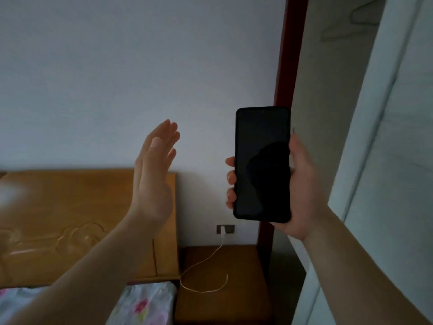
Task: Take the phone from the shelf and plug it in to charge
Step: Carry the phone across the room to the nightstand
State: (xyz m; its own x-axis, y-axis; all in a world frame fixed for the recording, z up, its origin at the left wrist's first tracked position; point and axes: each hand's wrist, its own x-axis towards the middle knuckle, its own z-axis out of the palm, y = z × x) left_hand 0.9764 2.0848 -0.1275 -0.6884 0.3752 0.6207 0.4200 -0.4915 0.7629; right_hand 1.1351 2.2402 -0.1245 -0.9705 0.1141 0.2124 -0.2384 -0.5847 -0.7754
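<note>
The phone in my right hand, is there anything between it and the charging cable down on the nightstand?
Nothing visible. The phone is in the right hand; the cable lies loose on the nightstand below.

phone point(262, 165): glossy black glass face, matt dark rim | headboard point(70, 219): varnished golden wood, carved, shiny | nightstand point(225, 277): darker brown wood, dull sheen | cable point(201, 261): smooth white plastic | bedding point(145, 303): soft floral cloth | wall point(117, 78): matt pale paint | door frame point(288, 55): glossy red-brown paint
</note>
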